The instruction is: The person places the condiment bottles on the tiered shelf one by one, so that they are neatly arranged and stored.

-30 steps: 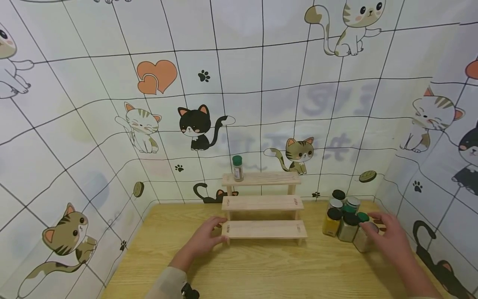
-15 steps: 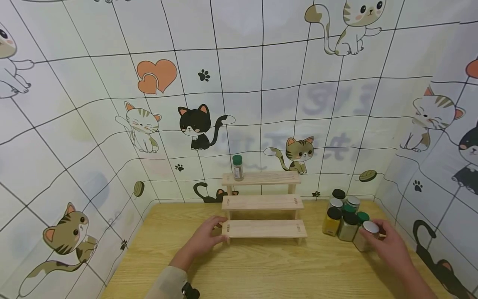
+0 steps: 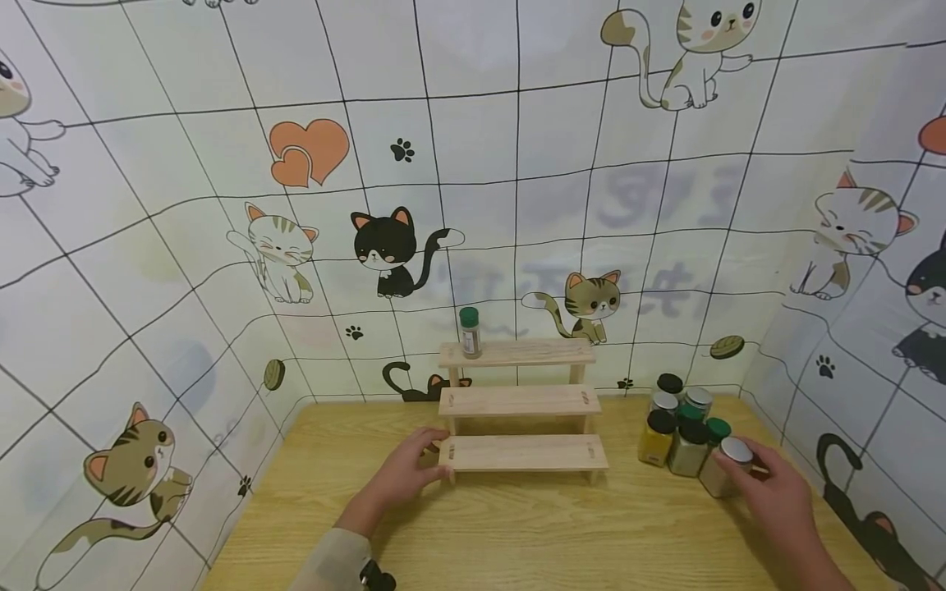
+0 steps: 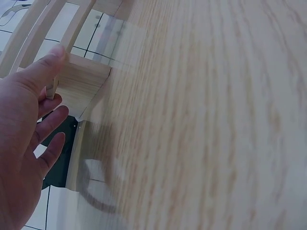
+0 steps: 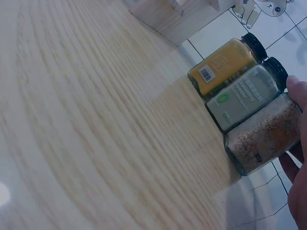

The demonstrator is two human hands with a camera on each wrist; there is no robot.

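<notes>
Head view, largest to smallest. Wall covering [image 3: 473, 197]: white, black grid lines, cartoon cats, hearts and paw prints. Tabletop [image 3: 532, 533]: pale wood grain. Rack [image 3: 521, 400]: light wood, three stepped shelves, standing toward the tabletop's back edge. Hands, two: left hand [image 3: 402, 468] at the rack's left end, thumb and forefinger pinching the lowest shelf's board, the remaining fingers loosely bent; right hand [image 3: 776, 492] with thumb and fingers parted to a jar's breadth, gripping the upper part of a silver-lidded jar. Silver-lidded jar [image 5: 264, 136]: brownish-pink grains, standing on the tabletop right of the rack, at the cluster's near right corner. Beside it, black-lidded jar of grey-green powder [image 5: 245, 98]; next along, black-lidded jar of yellow powder [image 5: 225, 67]. Behind these, further jars with black, silver and green lids, partly hidden. Green-capped jar [image 3: 470, 332]: slender, upright, left part of the top shelf.
</notes>
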